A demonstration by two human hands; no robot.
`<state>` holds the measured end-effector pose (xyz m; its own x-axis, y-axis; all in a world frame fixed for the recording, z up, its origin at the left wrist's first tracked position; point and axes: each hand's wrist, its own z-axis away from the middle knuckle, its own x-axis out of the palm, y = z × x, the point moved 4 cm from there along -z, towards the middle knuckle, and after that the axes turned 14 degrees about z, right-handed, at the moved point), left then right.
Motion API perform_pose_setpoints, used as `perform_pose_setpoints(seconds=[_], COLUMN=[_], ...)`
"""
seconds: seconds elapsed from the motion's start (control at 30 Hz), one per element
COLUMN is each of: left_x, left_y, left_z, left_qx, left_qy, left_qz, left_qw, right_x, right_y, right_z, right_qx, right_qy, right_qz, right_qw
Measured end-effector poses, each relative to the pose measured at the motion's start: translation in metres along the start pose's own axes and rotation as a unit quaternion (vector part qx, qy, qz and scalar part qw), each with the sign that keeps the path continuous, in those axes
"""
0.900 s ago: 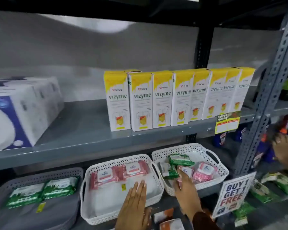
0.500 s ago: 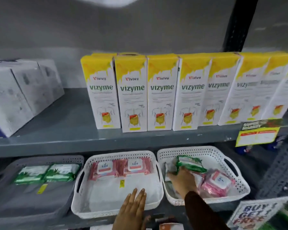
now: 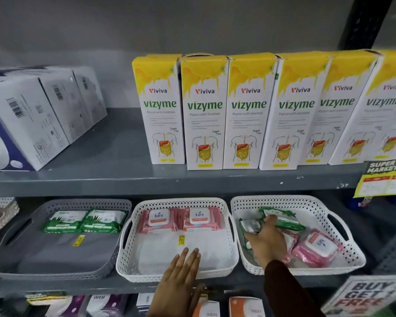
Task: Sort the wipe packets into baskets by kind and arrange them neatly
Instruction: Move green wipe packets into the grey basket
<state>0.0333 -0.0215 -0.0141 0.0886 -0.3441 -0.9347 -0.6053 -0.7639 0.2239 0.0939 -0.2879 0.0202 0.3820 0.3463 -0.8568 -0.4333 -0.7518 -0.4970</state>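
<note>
The fingers (image 3: 266, 221) of the right hand (image 3: 266, 240) curl over a green wipe packet (image 3: 284, 219) inside the right white basket (image 3: 343, 264), thumb spread toward a dark-edged packet (image 3: 249, 225) at the basket's left wall; whether the green packet is actually gripped cannot be told. A dark sleeve (image 3: 286, 291) covers the forearm. Just beside the hand, loose pink packets (image 3: 316, 248) lie jumbled and tilted at the basket's right side, one showing a "kara" lid. The left hand (image 3: 181, 284) lies flat over the front rim of the middle white basket (image 3: 128, 266), its fingers (image 3: 188, 257) straight, close together and holding nothing, the tips resting on the bare white floor of the basket. At the back of that basket two pink kara packets (image 3: 178, 219) sit side by side, touching, labels up. Further left, a grey basket (image 3: 55, 271) holds two green packets (image 3: 85, 221) side by side at its rear wall. All three baskets stand in a row on the lower shelf (image 3: 78, 287), the two white ones nearly touching. On the upper shelf (image 3: 124, 177), a row of upright yellow-and-white Vizyme cartons (image 3: 249, 110) stands above the white baskets, with white and blue boxes (image 3: 32, 115) well apart to their left. A supermarket price tag (image 3: 384, 179) hangs from the shelf edge at right, and a "Buy 1 Get 1 Free" sign (image 3: 368, 298) shows in the lower right corner.
</note>
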Motion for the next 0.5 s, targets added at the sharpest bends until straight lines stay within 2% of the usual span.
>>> perform_pose_setpoints(seconds=[0.17, 0.27, 0.4, 0.5], left_x=[-0.01, -0.02, -0.053, -0.076], left_y=[-0.033, -0.066, -0.115, -0.16], left_z=[0.018, 0.036, 0.067, 0.091], left_qx=[-0.006, -0.024, -0.073, -0.115], left_qy=[0.018, 0.019, 0.055, 0.085], left_qz=[0.009, 0.008, -0.01, -0.022], left_qw=[1.0, 1.0, 0.996, 0.99], right_x=[-0.023, -0.035, -0.033, -0.003], right_y=[-0.006, -0.031, -0.102, -0.164], right_z=[0.022, 0.034, 0.066, 0.101], right_qx=[0.028, 0.012, -0.055, -0.103], right_qy=[0.086, 0.11, 0.086, 0.028], right_qz=[-0.054, -0.092, -0.121, -0.15], right_qw=[0.994, 0.99, 0.987, 0.983])
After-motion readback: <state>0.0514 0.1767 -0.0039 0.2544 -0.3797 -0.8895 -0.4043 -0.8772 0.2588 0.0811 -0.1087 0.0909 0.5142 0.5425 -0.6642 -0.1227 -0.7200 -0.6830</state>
